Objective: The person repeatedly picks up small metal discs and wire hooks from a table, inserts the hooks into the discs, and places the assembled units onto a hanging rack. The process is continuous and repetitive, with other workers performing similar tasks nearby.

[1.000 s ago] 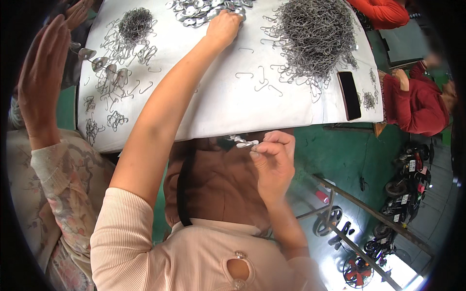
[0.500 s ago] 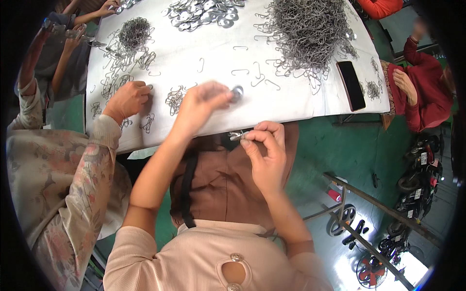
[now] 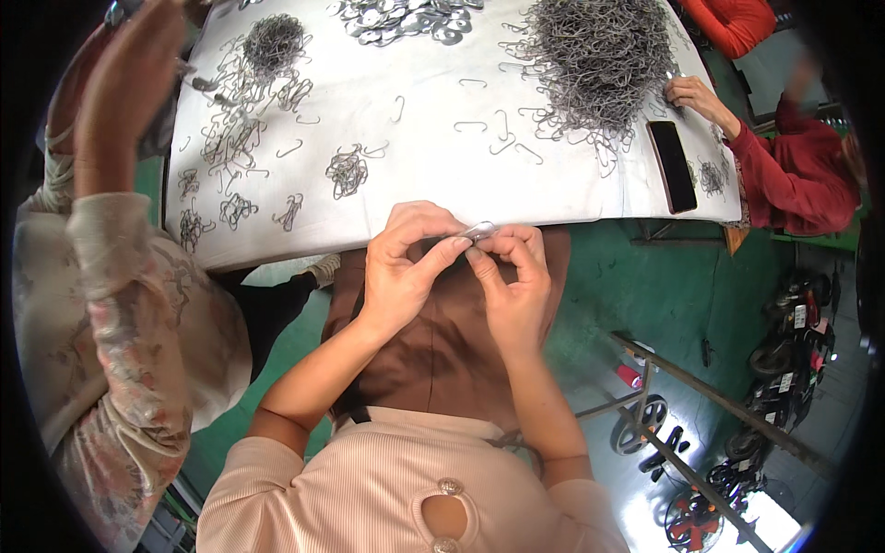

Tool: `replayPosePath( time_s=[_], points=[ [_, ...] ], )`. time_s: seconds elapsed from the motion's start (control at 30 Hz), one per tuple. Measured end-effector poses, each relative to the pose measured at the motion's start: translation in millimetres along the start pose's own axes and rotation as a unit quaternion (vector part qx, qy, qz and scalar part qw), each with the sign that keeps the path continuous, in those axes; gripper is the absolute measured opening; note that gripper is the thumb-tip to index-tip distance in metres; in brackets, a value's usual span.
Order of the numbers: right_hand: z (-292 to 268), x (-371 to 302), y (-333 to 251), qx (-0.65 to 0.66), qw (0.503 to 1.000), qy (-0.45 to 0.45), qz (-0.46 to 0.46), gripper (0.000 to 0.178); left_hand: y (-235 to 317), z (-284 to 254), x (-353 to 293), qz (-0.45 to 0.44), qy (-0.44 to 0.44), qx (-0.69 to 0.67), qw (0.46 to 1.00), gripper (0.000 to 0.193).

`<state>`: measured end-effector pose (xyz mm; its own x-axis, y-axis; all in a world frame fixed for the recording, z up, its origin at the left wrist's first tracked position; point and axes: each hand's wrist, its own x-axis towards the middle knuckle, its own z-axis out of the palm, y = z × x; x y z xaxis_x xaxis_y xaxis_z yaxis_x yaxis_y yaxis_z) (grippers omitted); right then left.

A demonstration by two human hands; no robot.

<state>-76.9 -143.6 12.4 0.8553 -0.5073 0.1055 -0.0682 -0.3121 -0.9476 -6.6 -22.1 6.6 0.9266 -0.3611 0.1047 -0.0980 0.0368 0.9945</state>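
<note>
My left hand (image 3: 406,258) and my right hand (image 3: 516,267) meet just off the table's near edge, fingertips almost touching. Between them is a shiny silver metal disc (image 3: 479,229), which the left thumb and fingers pinch. My right thumb and fingertips are closed at its right side on small metal pieces, mostly hidden by the fingers. Nearest on the white-covered table (image 3: 424,166) lies a small heap of bent wire hooks (image 3: 347,172), left of my hands. A few loose wire hooks (image 3: 502,138) lie farther off.
A large pile of wire hooks (image 3: 604,64) stands at the far right, metal discs (image 3: 406,18) at the far middle. A dark phone (image 3: 672,166) lies near the right edge. One co-worker's raised arm (image 3: 124,111) is at left; another's hand (image 3: 696,97) touches the large pile.
My left hand has come back from over the table with the disc and joined my right hand. The left co-worker's arm has lifted away; the right co-worker's hand has reached the large pile.
</note>
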Motion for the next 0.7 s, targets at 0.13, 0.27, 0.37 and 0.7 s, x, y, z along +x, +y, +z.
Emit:
replayPosePath(
  time_s=[0.13,0.27,0.37,0.7],
  points=[
    [-21.1,26.6,16.0,0.012,0.997,-0.065,0.026,0.018,-6.2,-3.9,-7.8,0.014,0.01,0.017,1.0,0.009],
    [-14.6,121.1,33.8,-0.062,0.99,-0.098,-0.081,0.014,-7.0,-7.1,-11.0,0.036,-0.015,0.024,0.999,0.01],
    [13.3,202.8,58.2,-0.232,0.956,-0.12,-0.134,0.017,-6.3,-10.4,-14.5,0.034,-0.031,0.018,0.999,0.012],
    [50.9,252.8,44.1,-0.514,0.805,-0.28,-0.101,0.019,-12.0,-26.8,-25.5,0.044,-0.011,-0.007,0.999,0.015]
  ],
)
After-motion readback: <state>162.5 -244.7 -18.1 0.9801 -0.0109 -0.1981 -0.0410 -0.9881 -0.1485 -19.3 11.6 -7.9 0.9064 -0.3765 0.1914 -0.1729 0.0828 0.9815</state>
